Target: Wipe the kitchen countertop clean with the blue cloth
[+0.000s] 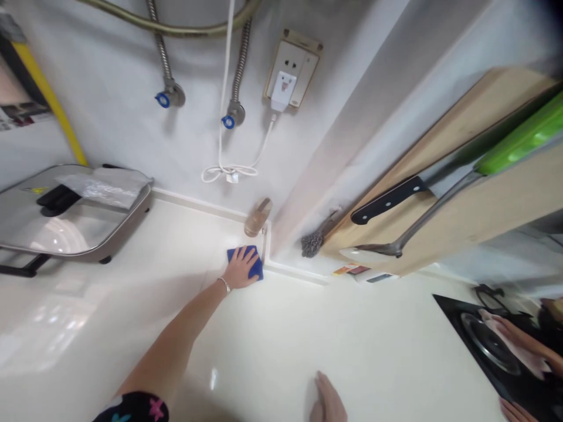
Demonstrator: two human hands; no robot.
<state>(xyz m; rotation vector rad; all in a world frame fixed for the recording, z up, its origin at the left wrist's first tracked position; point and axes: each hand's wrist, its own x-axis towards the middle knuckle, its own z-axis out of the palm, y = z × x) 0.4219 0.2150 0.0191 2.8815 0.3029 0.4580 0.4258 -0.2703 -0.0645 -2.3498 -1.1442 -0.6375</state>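
My left hand (241, 266) is stretched far forward and lies flat, fingers spread, pressed on a blue cloth (255, 268) on the cream countertop (132, 305), close to the back wall corner. A thin bracelet sits on that wrist. My right hand (328, 401) rests at the bottom edge, fingers together and flat on the counter, holding nothing. A small brown object (258, 217) stands just behind the cloth against the wall.
A metal pan with a glass lid (70, 217) stands at the left. At the right, wooden boards (461, 199) lean with a black-handled knife (387, 201), a ladle (417, 225) and a scrubbing brush (313, 241). Another person's hands (519, 340) wipe a black hob at far right.
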